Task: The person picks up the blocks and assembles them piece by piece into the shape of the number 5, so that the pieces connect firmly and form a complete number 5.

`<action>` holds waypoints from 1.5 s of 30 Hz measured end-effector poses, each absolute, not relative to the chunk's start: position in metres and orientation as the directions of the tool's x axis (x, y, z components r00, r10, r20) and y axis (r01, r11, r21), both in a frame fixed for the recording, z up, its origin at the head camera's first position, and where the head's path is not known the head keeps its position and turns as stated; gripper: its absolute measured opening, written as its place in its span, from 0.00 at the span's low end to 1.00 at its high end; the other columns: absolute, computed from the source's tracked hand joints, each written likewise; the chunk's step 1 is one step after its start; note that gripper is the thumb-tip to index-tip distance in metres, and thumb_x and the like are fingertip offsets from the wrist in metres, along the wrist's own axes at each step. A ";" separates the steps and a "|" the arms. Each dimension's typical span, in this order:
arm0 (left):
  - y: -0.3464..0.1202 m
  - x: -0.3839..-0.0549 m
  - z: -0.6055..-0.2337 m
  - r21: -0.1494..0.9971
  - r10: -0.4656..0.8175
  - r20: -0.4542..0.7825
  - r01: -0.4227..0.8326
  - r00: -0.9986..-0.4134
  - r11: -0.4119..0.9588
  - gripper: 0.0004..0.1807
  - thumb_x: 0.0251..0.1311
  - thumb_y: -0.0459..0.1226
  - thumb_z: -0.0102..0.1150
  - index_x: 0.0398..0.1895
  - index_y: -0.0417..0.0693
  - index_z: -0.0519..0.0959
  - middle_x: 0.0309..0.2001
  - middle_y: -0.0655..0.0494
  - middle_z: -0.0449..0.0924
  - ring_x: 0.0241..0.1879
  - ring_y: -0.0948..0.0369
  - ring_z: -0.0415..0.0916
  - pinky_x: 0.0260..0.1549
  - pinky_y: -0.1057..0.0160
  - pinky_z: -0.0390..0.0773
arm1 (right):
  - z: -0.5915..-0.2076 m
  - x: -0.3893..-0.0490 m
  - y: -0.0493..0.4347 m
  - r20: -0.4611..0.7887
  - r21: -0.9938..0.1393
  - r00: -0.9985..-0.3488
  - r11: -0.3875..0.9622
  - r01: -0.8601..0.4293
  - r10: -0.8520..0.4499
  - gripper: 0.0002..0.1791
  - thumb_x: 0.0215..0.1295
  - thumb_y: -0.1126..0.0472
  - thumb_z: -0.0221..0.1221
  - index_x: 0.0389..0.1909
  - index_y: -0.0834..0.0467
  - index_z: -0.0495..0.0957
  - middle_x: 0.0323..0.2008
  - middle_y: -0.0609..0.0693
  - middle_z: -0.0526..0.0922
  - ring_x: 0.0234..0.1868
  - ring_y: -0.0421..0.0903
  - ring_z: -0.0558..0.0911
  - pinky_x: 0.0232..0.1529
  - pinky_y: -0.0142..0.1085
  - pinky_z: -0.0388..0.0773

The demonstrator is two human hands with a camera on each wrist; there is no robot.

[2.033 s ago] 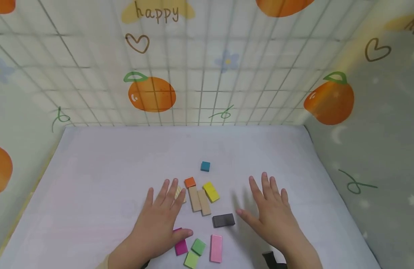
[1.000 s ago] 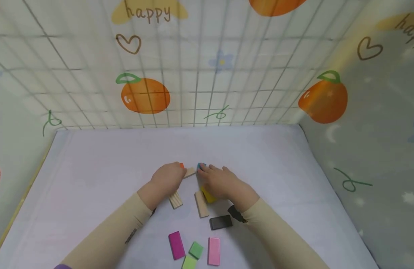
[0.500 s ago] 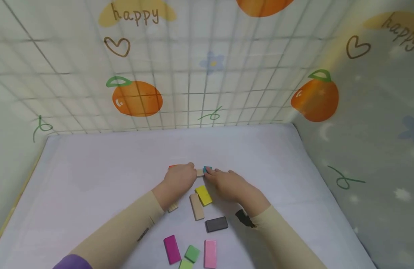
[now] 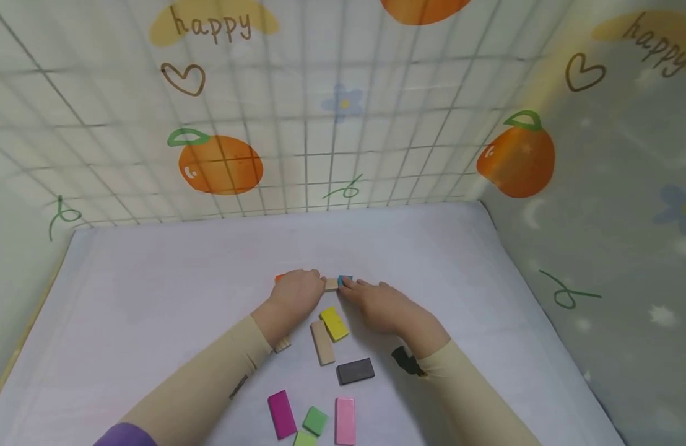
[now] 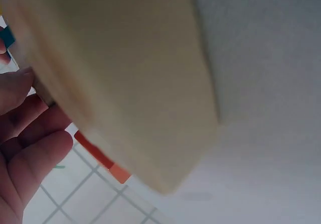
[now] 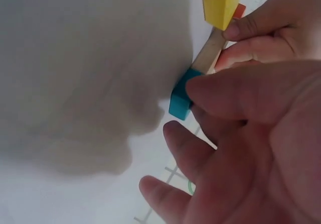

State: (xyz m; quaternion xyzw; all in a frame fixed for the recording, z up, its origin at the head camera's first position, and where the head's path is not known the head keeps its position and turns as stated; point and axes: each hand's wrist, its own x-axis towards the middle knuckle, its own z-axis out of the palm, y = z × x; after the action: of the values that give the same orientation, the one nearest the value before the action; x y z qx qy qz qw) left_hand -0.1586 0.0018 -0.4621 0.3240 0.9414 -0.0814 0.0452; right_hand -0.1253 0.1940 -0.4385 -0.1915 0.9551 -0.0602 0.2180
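Observation:
My left hand [image 4: 297, 296] pinches a plain wooden block [image 4: 331, 285] between thumb and fingers. My right hand [image 4: 383, 306] has its thumb and index finger on a small blue block [image 6: 185, 93]; its other fingers are spread. The blue block meets the end of the wooden one in the right wrist view. An orange block [image 4: 279, 278] pokes out behind my left hand, mostly hidden in the head view. By the left wrist lies a ridged wooden block [image 4: 282, 344], partly covered. A blurred pale wooden surface [image 5: 130, 83] fills much of the left wrist view.
Nearer me, a yellow block [image 4: 334, 324] touches another plain wooden block [image 4: 322, 343]. A black block [image 4: 355, 371], a magenta block [image 4: 282, 414], a pink block [image 4: 345, 421] and two green blocks [image 4: 315, 421] lie toward the front. A patterned curtain [image 4: 287, 124] stands behind the white table [image 4: 170, 260].
Both hands came down from hovering open. The left hand took a wooden block to the back and set it against the blue one; the orange block shifted back and left. The last half second shows little movement.

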 end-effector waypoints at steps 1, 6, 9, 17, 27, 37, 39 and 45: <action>0.001 -0.158 -0.462 -0.129 0.603 -0.132 0.617 -0.786 0.776 0.17 0.71 0.37 0.57 0.61 0.49 0.81 0.44 0.55 0.85 0.42 0.58 0.85 0.43 0.62 0.84 | -0.438 -0.126 0.194 -0.396 -0.206 -0.831 0.920 -0.334 -0.391 0.30 0.77 0.66 0.45 0.77 0.46 0.62 0.78 0.43 0.60 0.77 0.50 0.63 0.73 0.58 0.62; -0.001 -0.157 -0.465 -0.140 0.605 -0.110 0.615 -0.788 0.776 0.17 0.70 0.37 0.59 0.60 0.49 0.82 0.42 0.55 0.85 0.39 0.59 0.84 0.39 0.63 0.84 | -0.439 -0.130 0.193 -0.402 -0.239 -0.827 0.917 -0.320 -0.394 0.30 0.75 0.66 0.48 0.75 0.44 0.64 0.77 0.42 0.62 0.76 0.51 0.65 0.71 0.53 0.67; -0.001 -0.157 -0.467 -0.130 0.605 -0.098 0.613 -0.790 0.780 0.16 0.71 0.37 0.57 0.59 0.49 0.82 0.41 0.54 0.85 0.38 0.59 0.84 0.39 0.62 0.84 | -0.440 -0.132 0.194 -0.408 -0.247 -0.825 0.917 -0.313 -0.391 0.30 0.75 0.67 0.48 0.75 0.43 0.66 0.76 0.40 0.62 0.76 0.49 0.65 0.71 0.50 0.68; -0.007 -0.154 -0.470 -0.065 0.590 -0.107 0.597 -0.801 0.799 0.19 0.72 0.35 0.56 0.63 0.48 0.79 0.47 0.52 0.85 0.44 0.57 0.85 0.43 0.61 0.84 | -0.445 -0.133 0.196 -0.398 -0.290 -0.833 0.914 -0.282 -0.384 0.31 0.74 0.69 0.49 0.73 0.41 0.68 0.76 0.42 0.64 0.75 0.52 0.66 0.71 0.52 0.67; -0.058 -0.137 -0.446 0.101 0.531 -0.085 0.523 -0.843 0.846 0.26 0.70 0.37 0.57 0.70 0.46 0.72 0.68 0.48 0.74 0.63 0.50 0.77 0.52 0.52 0.83 | -0.428 -0.111 0.207 -0.147 -0.359 -0.886 0.858 -0.368 -0.441 0.28 0.75 0.71 0.47 0.70 0.47 0.73 0.74 0.46 0.68 0.75 0.52 0.68 0.71 0.58 0.65; -0.101 -0.110 -0.466 0.157 0.453 -0.137 0.433 -0.881 0.888 0.27 0.70 0.44 0.59 0.69 0.44 0.74 0.72 0.44 0.69 0.65 0.48 0.75 0.57 0.47 0.79 | -0.429 -0.066 0.173 -0.218 -0.267 -0.831 0.850 -0.453 -0.511 0.21 0.72 0.63 0.58 0.64 0.50 0.79 0.69 0.47 0.75 0.70 0.51 0.74 0.67 0.54 0.72; -0.108 -0.100 -0.466 0.156 0.406 -0.159 0.383 -0.900 0.910 0.30 0.68 0.47 0.60 0.69 0.44 0.73 0.72 0.43 0.69 0.65 0.47 0.75 0.56 0.46 0.79 | -0.433 -0.063 0.171 -0.214 -0.211 -0.837 0.860 -0.464 -0.504 0.20 0.71 0.63 0.59 0.62 0.51 0.80 0.68 0.49 0.76 0.68 0.51 0.76 0.66 0.51 0.74; -0.131 -0.073 -0.459 0.049 0.236 -0.190 0.231 -0.953 0.972 0.36 0.63 0.56 0.63 0.67 0.42 0.75 0.68 0.43 0.75 0.48 0.45 0.83 0.30 0.50 0.82 | -0.440 -0.056 0.166 -0.273 -0.125 -0.834 0.877 -0.464 -0.480 0.23 0.71 0.63 0.55 0.66 0.52 0.77 0.69 0.57 0.74 0.71 0.57 0.72 0.71 0.55 0.67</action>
State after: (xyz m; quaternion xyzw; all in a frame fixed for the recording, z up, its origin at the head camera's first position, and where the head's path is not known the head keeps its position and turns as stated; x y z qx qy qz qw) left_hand -0.0733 -0.1311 -0.4593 0.1181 0.9881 0.0130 0.0975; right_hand -0.0556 0.1656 -0.4399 -0.2466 0.9571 -0.0268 0.1495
